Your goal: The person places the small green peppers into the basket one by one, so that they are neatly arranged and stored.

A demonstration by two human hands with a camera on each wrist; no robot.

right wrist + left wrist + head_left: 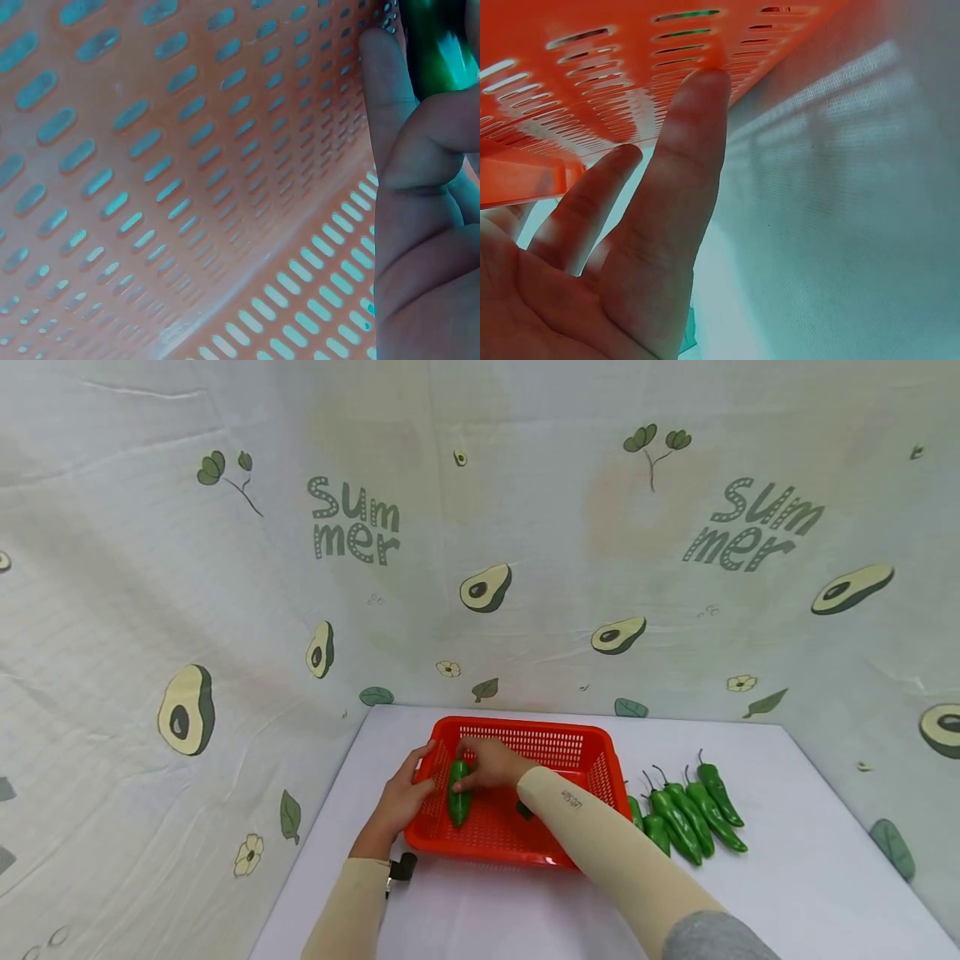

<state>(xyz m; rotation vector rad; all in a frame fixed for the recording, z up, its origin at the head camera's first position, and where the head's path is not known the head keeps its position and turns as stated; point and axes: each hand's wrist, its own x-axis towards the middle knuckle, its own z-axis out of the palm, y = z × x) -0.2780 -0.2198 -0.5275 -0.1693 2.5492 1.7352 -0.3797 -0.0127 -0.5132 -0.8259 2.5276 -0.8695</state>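
Note:
A red plastic basket (517, 853) with slotted walls stands on the white table. My left hand (399, 802) holds its left side. In the left wrist view, fingers (679, 150) of that hand touch the slotted outer wall; its thumb is not clearly seen there. Inside the basket at the left, my right hand (489, 763) grips a glossy green chili pepper (459, 810) between thumb and fingers. The right wrist view shows the pepper (439, 52) at the upper right, partly cut off, beside the basket's inner wall (187, 120).
Several green chili peppers (693, 814) lie in a loose row on the table (810, 868) to the basket's right. The right forearm crosses the basket's right part and hides some peppers. A white cloth (540, 518) printed with avocados rises behind and at the sides.

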